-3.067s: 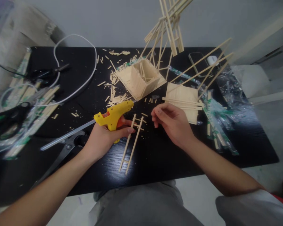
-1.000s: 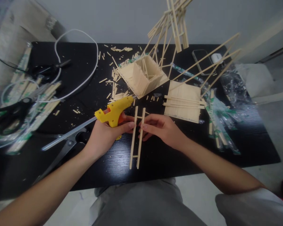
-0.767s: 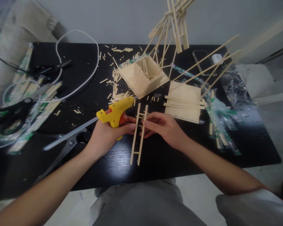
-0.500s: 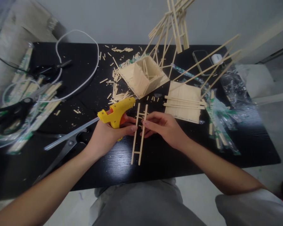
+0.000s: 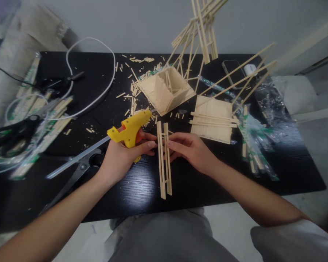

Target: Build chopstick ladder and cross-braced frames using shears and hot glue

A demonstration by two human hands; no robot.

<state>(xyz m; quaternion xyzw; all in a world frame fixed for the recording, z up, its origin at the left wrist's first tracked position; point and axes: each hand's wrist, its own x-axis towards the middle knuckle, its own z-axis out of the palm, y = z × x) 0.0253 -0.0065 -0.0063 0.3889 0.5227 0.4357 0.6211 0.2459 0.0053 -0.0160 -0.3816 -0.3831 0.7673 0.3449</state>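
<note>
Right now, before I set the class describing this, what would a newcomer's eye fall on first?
Probably the yellow glue gun in the left hand, bright against the black table. Next, near the middle, the slim stick frame that the right hand grips. Beyond the hands, an open wooden box and, above it to the picture's right, tall crossing sticks stand out.

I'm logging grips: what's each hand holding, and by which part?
Left hand: yellow glue gun, by its handle. Right hand: stick frame, pinched by its right rail, above the middle.
</note>
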